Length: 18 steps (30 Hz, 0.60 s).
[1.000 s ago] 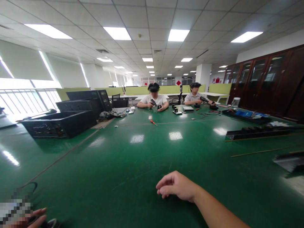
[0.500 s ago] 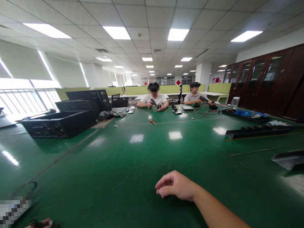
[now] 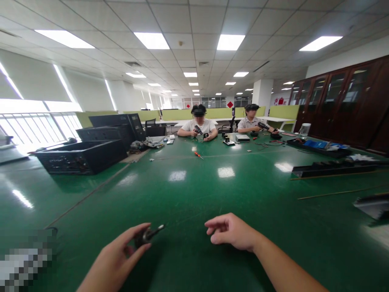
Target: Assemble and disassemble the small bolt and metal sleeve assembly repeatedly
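My left hand is closed around a small dark, rounded part with a thin stem, thumb and fingertips pinching its sides. The stem points up and to the right and has a pale tip; its exact kind I cannot make out. To the right, my right hand hovers just over or rests on the green tabletop, which of the two is unclear. Its fingers are loosely bent, with the thumb apart from them, and nothing shows between them. A gap of bare green surface separates both hands.
An orange screwdriver lies mid-table. Black computer cases stand at the left. Two people sit across the table, each with a power drill in hand. Black metal channels and a tray of parts lie at the right.
My left hand has come up from the bottom left corner toward the middle, carrying the small dark part. My right hand has barely moved, and the view has shifted slightly.
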### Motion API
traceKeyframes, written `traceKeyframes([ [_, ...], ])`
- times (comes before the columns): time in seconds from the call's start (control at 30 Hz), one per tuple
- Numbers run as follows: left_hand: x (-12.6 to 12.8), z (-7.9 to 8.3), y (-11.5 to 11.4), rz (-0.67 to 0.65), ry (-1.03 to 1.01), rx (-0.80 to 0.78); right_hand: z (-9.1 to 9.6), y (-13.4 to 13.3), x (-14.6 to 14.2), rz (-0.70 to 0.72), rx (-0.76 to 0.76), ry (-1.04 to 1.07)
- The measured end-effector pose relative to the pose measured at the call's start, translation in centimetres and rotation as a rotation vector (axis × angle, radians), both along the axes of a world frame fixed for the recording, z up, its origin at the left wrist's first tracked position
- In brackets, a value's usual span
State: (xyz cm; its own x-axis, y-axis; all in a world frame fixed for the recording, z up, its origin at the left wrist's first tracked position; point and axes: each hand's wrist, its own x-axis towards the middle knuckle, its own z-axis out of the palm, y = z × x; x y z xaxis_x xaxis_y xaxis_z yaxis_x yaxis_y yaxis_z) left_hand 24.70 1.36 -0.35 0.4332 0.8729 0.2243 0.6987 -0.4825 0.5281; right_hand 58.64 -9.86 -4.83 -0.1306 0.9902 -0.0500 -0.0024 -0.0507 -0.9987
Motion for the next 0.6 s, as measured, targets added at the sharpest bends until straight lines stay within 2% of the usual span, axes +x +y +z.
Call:
traceKeyframes([
  [0.13, 7.7, 0.4, -2.4, -0.314, 0.034, 0.023, 0.2, -0.1, 0.7, -0.026, 0.020, -0.072],
  [0.23, 10.7, 0.4, -3.6, -0.465, 0.075, 0.038, 0.4, -0.3, 0.6, -0.001, -0.001, -0.092],
  [0.33, 11.3, -0.5, -4.1, -0.520, 0.074, 0.048, 0.8, -0.5, 0.1, 0.026, 0.012, -0.201],
  [0.47, 11.4, -2.1, -4.2, -0.511, 0.038, 0.051, 1.2, -0.7, -0.6, 0.074, 0.016, -0.251],
  [0.6, 10.6, -2.0, -4.0, -0.451, 0.091, 0.060, 0.5, -0.4, -0.6, 0.052, -0.013, -0.185],
])
